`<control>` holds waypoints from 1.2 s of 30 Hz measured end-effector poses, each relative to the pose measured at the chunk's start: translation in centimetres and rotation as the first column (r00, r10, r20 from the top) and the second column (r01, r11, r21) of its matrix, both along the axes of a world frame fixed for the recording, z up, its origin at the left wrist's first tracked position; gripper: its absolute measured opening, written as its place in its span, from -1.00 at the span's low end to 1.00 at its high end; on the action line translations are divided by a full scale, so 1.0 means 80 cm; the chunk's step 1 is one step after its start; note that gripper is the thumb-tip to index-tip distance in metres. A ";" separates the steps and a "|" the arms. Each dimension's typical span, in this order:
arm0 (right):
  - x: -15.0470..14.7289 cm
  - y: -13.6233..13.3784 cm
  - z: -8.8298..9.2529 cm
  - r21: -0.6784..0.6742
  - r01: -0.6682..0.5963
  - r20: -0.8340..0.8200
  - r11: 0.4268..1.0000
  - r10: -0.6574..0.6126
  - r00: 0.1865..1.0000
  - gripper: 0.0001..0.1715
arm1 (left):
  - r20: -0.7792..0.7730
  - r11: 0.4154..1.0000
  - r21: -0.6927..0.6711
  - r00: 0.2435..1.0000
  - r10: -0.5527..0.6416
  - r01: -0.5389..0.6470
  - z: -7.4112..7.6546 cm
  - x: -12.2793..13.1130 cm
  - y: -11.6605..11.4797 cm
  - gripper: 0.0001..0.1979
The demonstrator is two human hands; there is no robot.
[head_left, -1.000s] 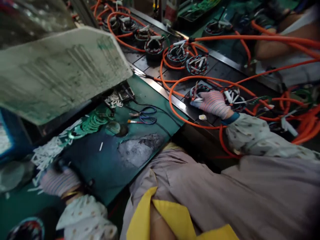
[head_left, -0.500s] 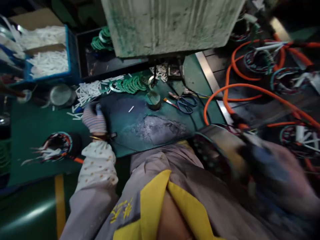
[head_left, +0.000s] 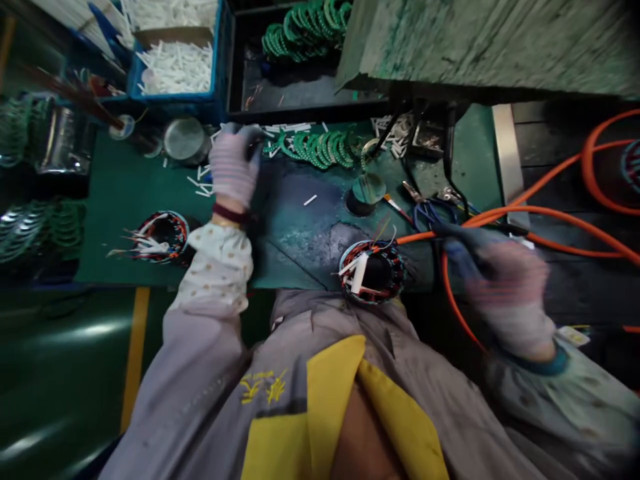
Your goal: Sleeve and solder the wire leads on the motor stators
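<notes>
The wire-filled coil sits near the front edge of the counter, right before the person's lap, its hollow turned up and a thick white tube lying across its wires. An orange cable runs to its upper right side.

The right hand, in a striped glove, is to the right of the coil and apart from it, its fingers pointing left beside the cable. It is blurred, and one cannot tell whether it grips the cable.

The left hand, gloved alike, is at the scattered white sticks toward the back of the counter, its fingers bent; whether they pinch a stick cannot be told. Just left of it stands a round tin, and to its right lies a row of green strips.

A second coil rests on the counter left of the left forearm. Beyond the first coil are a round block, a small brush and blue-handled scissors. One loose stick lies between the left hand and the block.
</notes>
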State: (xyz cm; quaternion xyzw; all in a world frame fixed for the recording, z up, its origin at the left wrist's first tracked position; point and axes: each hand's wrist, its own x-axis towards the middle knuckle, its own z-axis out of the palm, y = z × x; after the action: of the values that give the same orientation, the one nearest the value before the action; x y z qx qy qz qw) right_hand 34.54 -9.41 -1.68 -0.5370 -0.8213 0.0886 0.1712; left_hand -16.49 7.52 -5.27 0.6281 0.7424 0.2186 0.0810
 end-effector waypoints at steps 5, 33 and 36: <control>-0.029 0.058 -0.052 0.043 -0.140 0.057 0.989 0.137 0.989 -0.43 | -0.079 0.973 -0.177 0.983 -0.163 0.147 -0.020 0.045 0.053 -0.79; -0.086 0.167 -0.046 -0.177 0.299 0.110 0.938 -0.283 0.953 -0.72 | -0.102 0.875 -0.189 0.878 -0.468 0.445 -0.061 -0.014 0.020 -0.62; -0.073 0.113 -0.030 0.007 0.116 -0.016 0.993 -0.116 0.993 -0.57 | -0.134 0.867 -0.171 0.860 -0.492 0.469 -0.055 -0.010 -0.004 -0.62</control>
State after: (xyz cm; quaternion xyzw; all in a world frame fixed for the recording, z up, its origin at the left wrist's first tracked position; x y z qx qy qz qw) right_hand 28.70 -0.40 -4.11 -0.5823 -0.7877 0.0796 0.1845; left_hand -17.30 7.17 -9.65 0.8032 0.5791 0.0865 0.1096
